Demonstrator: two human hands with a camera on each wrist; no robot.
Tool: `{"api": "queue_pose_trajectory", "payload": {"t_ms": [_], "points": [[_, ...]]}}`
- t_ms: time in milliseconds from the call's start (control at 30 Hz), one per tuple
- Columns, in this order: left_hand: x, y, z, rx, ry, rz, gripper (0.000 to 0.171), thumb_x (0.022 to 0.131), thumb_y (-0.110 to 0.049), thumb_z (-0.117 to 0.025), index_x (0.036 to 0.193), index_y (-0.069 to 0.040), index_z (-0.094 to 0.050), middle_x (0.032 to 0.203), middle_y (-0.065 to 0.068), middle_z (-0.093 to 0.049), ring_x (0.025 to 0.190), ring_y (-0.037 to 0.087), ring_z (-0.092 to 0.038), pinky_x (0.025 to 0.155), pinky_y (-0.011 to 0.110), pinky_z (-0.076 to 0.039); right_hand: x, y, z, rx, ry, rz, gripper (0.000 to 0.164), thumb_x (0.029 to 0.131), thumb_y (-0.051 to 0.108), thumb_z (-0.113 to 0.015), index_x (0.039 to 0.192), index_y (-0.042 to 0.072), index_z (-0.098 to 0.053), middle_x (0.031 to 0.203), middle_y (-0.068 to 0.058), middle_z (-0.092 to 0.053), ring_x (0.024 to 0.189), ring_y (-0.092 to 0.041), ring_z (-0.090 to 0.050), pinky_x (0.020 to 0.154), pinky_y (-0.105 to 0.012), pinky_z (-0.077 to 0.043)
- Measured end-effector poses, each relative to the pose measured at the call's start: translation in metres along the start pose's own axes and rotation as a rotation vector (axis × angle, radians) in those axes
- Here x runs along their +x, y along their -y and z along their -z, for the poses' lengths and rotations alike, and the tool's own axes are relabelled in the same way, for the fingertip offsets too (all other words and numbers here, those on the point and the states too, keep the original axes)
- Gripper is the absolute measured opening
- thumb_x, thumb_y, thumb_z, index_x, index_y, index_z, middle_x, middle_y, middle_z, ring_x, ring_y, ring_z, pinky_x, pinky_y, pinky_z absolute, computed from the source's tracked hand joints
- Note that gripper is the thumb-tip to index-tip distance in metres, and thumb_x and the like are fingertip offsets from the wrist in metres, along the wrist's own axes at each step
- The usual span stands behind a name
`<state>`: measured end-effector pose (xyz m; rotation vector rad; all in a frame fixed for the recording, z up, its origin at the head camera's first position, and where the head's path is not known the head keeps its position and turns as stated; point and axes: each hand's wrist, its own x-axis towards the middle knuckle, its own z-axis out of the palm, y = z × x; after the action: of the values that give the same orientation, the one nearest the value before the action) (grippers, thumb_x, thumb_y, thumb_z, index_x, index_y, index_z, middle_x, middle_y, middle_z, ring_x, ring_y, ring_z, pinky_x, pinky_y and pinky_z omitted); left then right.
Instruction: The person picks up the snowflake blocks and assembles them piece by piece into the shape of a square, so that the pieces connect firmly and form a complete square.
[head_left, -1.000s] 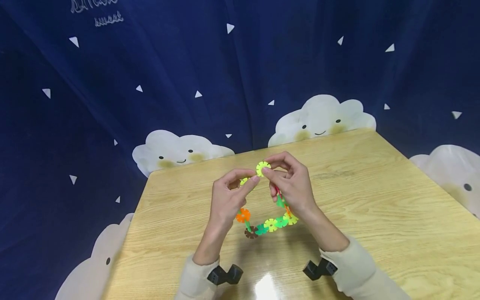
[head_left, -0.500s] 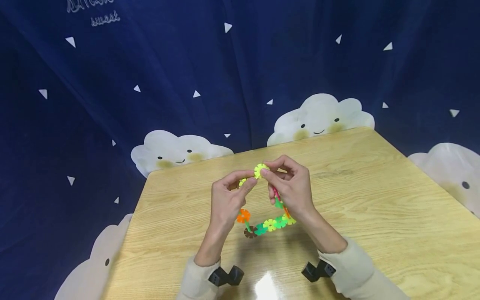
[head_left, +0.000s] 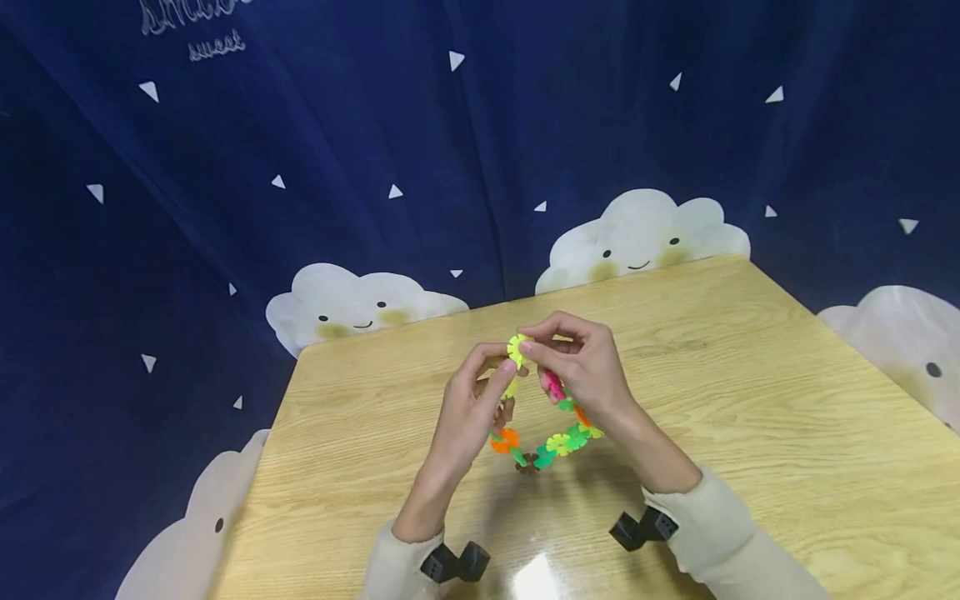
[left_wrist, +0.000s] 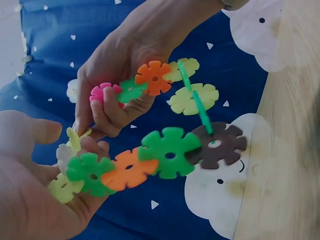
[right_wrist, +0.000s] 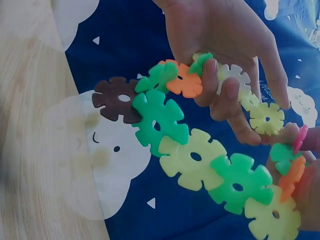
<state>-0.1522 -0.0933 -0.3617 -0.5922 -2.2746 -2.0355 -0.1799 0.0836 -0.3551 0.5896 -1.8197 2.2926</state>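
Note:
A chain of notched plastic snowflake discs (left_wrist: 170, 153), in green, yellow, orange, brown, white and pink, droops in a loop between the hands above the table. My left hand (head_left: 467, 408) grips one end, with its thumb right at the rim of a yellow disc (head_left: 515, 347). That same yellow disc is pinched between thumb and forefinger of my right hand (head_left: 588, 367). The lower fingers of the right hand curl by the pink disc (left_wrist: 103, 93) at the chain's other end. At the loop's bottom hangs a brown disc (right_wrist: 116, 99).
The wooden table (head_left: 360, 417) spreads under the hands. Behind it hangs a dark blue curtain (head_left: 337, 125) with white triangles and smiling clouds (head_left: 645, 225). Each pale sleeve bears a black wrist camera (head_left: 643, 528).
My left hand has shifted right and turned, bringing more of its fingers into view. The hanging chain has swung right with it. The pinched yellow disc sits slightly lower and further left.

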Motion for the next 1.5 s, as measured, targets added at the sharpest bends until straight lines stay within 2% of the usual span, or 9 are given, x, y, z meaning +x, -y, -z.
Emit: {"api": "queue_pose_trajectory", "payload": {"t_ms": [233, 467, 567, 733, 933, 1133, 1233, 1367, 1500], "points": [[-0.001, 0.000, 0.000, -0.015, 0.058, 0.020, 0.026, 0.112, -0.028, -0.047, 0.130, -0.011, -0.052, 0.110, 0.022, -0.062, 0.051, 0.018, -0.042, 0.046, 0.020, -0.039, 0.000, 0.000, 0.004, -0.068, 0.055, -0.050, 0.014, 0.094, 0.001, -0.074, 0.107, -0.003, -0.074, 0.086, -0.012, -0.070, 0.046, -0.015, -0.048, 0.039, -0.024, -0.038], [-0.002, -0.001, -0.006, -0.034, -0.012, 0.060, 0.022, 0.112, -0.029, -0.048, 0.129, -0.016, -0.050, 0.098, 0.022, -0.054, 0.049, 0.014, -0.035, 0.045, 0.017, -0.032, 0.001, -0.001, 0.006, -0.122, 0.089, -0.061, 0.013, 0.099, 0.007, -0.068, 0.110, 0.002, -0.074, 0.062, -0.014, -0.057, 0.045, -0.018, -0.046, 0.039, -0.025, -0.036], [-0.002, 0.000, -0.006, -0.034, -0.045, 0.061, 0.022, 0.111, -0.031, -0.049, 0.131, -0.021, -0.051, 0.095, 0.022, -0.054, 0.048, 0.014, -0.033, 0.044, 0.017, -0.031, 0.002, 0.000, 0.009, -0.162, 0.108, -0.050, 0.016, 0.103, 0.011, -0.064, 0.113, 0.002, -0.073, 0.076, -0.018, -0.062, 0.052, -0.022, -0.055, 0.044, -0.028, -0.049], [-0.002, 0.000, -0.003, -0.059, -0.099, 0.054, 0.021, 0.111, -0.033, -0.049, 0.129, -0.022, -0.051, 0.093, 0.017, -0.055, 0.048, 0.015, -0.035, 0.042, 0.018, -0.031, 0.004, 0.003, 0.022, -0.210, 0.140, -0.031, 0.025, 0.108, 0.019, -0.057, 0.122, 0.002, -0.069, 0.110, -0.020, -0.067, 0.074, -0.032, -0.068, 0.068, -0.036, -0.063], [-0.001, -0.003, 0.003, -0.127, -0.155, 0.041, 0.019, 0.112, -0.029, -0.047, 0.129, -0.021, -0.049, 0.090, 0.014, -0.054, 0.047, 0.016, -0.037, 0.041, 0.020, -0.031, 0.002, -0.001, 0.038, -0.281, 0.115, 0.005, 0.033, 0.110, 0.027, -0.050, 0.127, 0.004, -0.067, 0.122, -0.015, -0.070, 0.110, -0.033, -0.068, 0.094, -0.036, -0.059], [0.001, -0.007, 0.004, -0.218, -0.201, -0.022, 0.018, 0.113, -0.025, -0.046, 0.129, -0.017, -0.046, 0.089, 0.016, -0.053, 0.045, 0.014, -0.033, 0.040, 0.020, -0.028, -0.004, -0.014, 0.044, -0.296, 0.157, -0.050, 0.036, 0.110, 0.034, -0.047, 0.133, 0.013, -0.065, 0.133, -0.007, -0.066, 0.122, -0.025, -0.062, 0.105, -0.047, -0.051], [0.002, -0.009, 0.002, -0.261, -0.215, -0.051, 0.018, 0.113, -0.025, -0.045, 0.128, -0.016, -0.046, 0.089, 0.015, -0.052, 0.045, 0.013, -0.032, 0.040, 0.020, -0.027, -0.006, -0.021, 0.042, -0.202, 0.178, -0.059, 0.037, 0.110, 0.029, -0.049, 0.136, 0.006, -0.062, 0.130, -0.009, -0.067, 0.115, -0.027, -0.068, 0.099, -0.047, -0.056], [0.003, -0.009, -0.001, -0.279, -0.232, -0.052, 0.017, 0.113, -0.025, -0.046, 0.127, -0.017, -0.047, 0.089, 0.012, -0.053, 0.045, 0.013, -0.033, 0.040, 0.020, -0.027, -0.008, -0.026, 0.037, -0.010, 0.164, -0.035, 0.031, 0.108, 0.014, -0.054, 0.131, -0.005, -0.059, 0.107, -0.014, -0.072, 0.083, -0.032, -0.076, 0.076, -0.045, -0.064], [0.003, -0.007, -0.005, -0.264, -0.232, -0.041, 0.017, 0.113, -0.025, -0.046, 0.126, -0.015, -0.048, 0.091, 0.013, -0.054, 0.045, 0.013, -0.034, 0.040, 0.020, -0.029, -0.009, -0.022, 0.029, 0.048, 0.107, 0.016, 0.018, 0.104, 0.008, -0.062, 0.117, -0.002, -0.068, 0.089, -0.010, -0.074, 0.061, -0.025, -0.071, 0.062, -0.038, -0.063]]}}
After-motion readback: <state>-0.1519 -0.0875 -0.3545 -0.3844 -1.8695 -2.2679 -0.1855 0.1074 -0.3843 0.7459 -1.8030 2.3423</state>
